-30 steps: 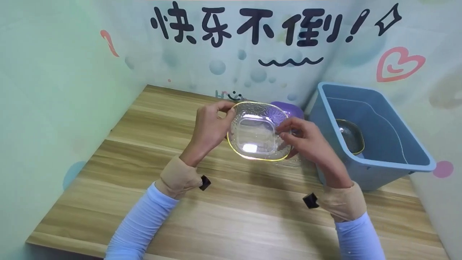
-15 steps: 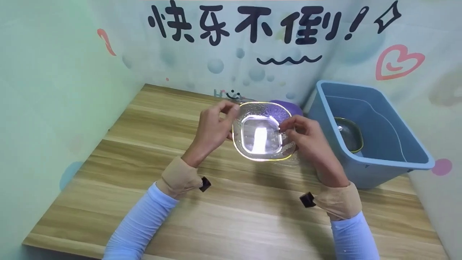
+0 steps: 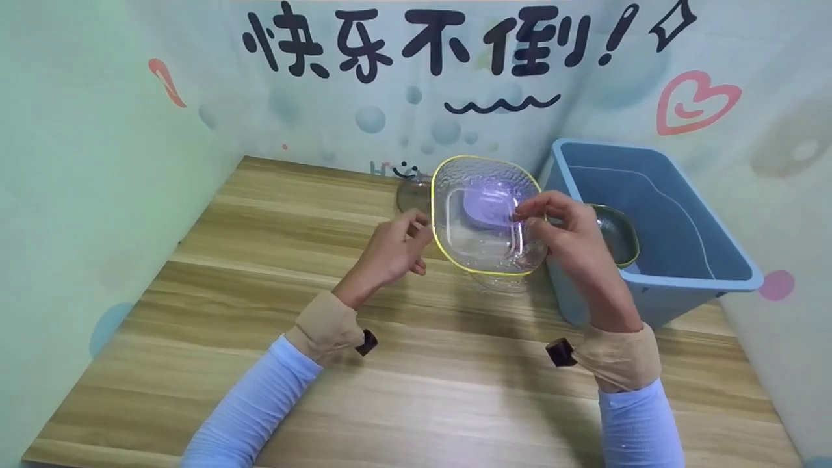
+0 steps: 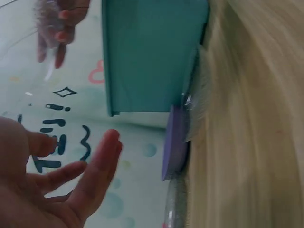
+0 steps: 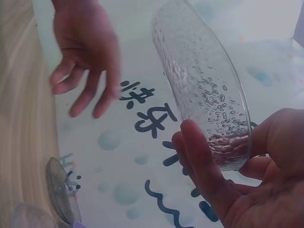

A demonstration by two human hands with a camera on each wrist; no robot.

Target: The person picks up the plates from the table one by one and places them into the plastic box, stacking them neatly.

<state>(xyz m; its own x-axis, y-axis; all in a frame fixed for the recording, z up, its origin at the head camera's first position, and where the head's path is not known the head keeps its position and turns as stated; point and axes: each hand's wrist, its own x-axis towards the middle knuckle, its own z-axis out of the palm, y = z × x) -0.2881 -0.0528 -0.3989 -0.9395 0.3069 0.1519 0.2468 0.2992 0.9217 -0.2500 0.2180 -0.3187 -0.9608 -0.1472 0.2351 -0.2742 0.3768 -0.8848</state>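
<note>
A clear, square-cornered bowl (image 3: 478, 242) with a yellow rim is tilted up above the table. My right hand (image 3: 575, 237) pinches its right side, thumb inside and fingers behind, as the right wrist view shows on the dimpled bowl (image 5: 209, 90). My left hand (image 3: 392, 250) is just left of the rim, apart from it, fingers loosely bent around nothing; in the left wrist view the left hand (image 4: 61, 185) is spread. Through the clear wall shows a purple bowl, seen directly as a purple dish (image 4: 175, 142) in the left wrist view.
A blue bin (image 3: 663, 283) stands at the right, with a dark bowl (image 3: 617, 237) inside. A smoky see-through bowl (image 3: 411, 195) sits at the table's back edge. Another clear dish (image 3: 500, 284) lies on the wooden table (image 3: 403, 383) below the raised bowl. A printed cloth hangs behind.
My left hand has let go of the clear bowl's left side and dropped slightly away. The bowl, still in my right hand, has risen and tilted more upright. The head view has shifted.
</note>
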